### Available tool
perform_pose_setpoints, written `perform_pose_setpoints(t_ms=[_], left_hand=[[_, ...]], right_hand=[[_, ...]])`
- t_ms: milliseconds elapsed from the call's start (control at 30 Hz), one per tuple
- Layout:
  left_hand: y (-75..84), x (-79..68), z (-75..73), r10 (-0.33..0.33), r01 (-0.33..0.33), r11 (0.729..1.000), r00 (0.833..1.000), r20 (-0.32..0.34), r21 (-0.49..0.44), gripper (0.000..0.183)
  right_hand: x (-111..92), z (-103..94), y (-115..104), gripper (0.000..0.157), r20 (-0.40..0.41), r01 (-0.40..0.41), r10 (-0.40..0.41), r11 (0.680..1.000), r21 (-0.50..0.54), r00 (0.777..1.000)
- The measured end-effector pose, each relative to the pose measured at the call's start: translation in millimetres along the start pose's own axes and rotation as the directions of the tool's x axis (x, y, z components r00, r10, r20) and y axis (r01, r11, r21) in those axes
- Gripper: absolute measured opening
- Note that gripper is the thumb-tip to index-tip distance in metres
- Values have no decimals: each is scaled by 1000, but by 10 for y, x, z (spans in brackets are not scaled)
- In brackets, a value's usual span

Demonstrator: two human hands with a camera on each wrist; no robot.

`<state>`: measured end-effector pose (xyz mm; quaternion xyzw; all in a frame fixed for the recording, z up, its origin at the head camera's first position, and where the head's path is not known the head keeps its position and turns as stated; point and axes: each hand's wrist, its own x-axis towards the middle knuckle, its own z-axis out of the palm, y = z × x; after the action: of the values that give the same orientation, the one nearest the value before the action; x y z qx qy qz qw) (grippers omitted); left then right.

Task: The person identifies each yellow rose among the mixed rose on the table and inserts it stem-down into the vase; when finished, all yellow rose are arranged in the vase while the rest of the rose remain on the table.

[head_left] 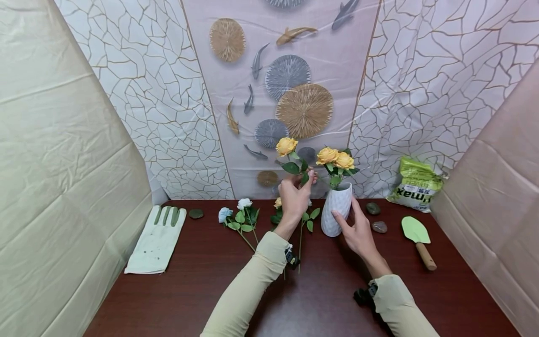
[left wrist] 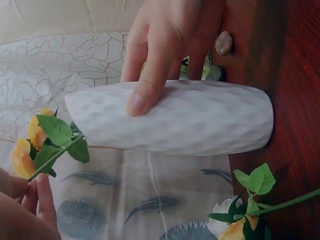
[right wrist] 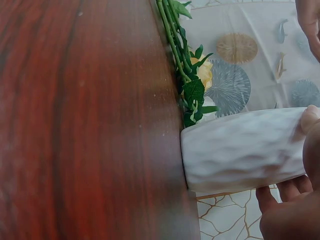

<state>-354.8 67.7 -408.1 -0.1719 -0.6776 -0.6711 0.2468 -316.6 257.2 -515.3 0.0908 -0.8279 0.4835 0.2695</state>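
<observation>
A white dimpled vase (head_left: 332,217) stands on the dark table with two yellow roses (head_left: 335,158) at its slanted mouth. My right hand (head_left: 358,231) grips its side, thumb across the front and fingers behind; the right wrist view shows the vase (right wrist: 245,150) with its base at the tabletop. To the left of the mouth, my left hand (head_left: 296,194) pinches the leafy stem of another yellow rose (head_left: 286,146), its bloom raised above the fingers. The left wrist view has the left hand (left wrist: 30,210) at the stem, close to the vase's mouth.
Blue and white roses (head_left: 244,204) lie left of centre, with more flowers partly hidden behind my left arm. A white glove (head_left: 156,243) and a dark stone (head_left: 195,213) are farther left. Two stones, a green bag (head_left: 417,185) and a green trowel (head_left: 416,230) are at right.
</observation>
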Motion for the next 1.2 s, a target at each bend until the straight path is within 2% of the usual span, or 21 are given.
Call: perform_pose_setpoints(t_ms=[233,533,800,967,1067,1133,1200], left_hand=[[-20,0,86,-23,21,986,1000,9,163,18],[-152,-45,215,-95,67,963,991,96,261,19],[-240,-92,273,-207,139,942,957,203,306,19],[-267,-68,209,-274,201,945,918,288,259,17],[-303,-70,162,-270,184,945,905,329,269,30],[-330,-84,136,-243,143,946,909,340,291,41],[-355,-101,111,-212,104,945,917,339,310,41]], right_hand=[[0,-4,-10,77,0,-11,11,1000,-14,1000],[-5,-13,-16,76,2,-1,1,1000,-16,1000],[5,-2,-18,74,-4,22,-22,1000,2,1000],[11,0,-8,72,-9,19,-19,1000,-3,1000],[9,-2,6,71,-11,17,-17,1000,-5,1000],[5,0,14,72,-12,15,-15,1000,-5,1000],[1,1,10,72,-11,19,-19,1000,-7,1000]])
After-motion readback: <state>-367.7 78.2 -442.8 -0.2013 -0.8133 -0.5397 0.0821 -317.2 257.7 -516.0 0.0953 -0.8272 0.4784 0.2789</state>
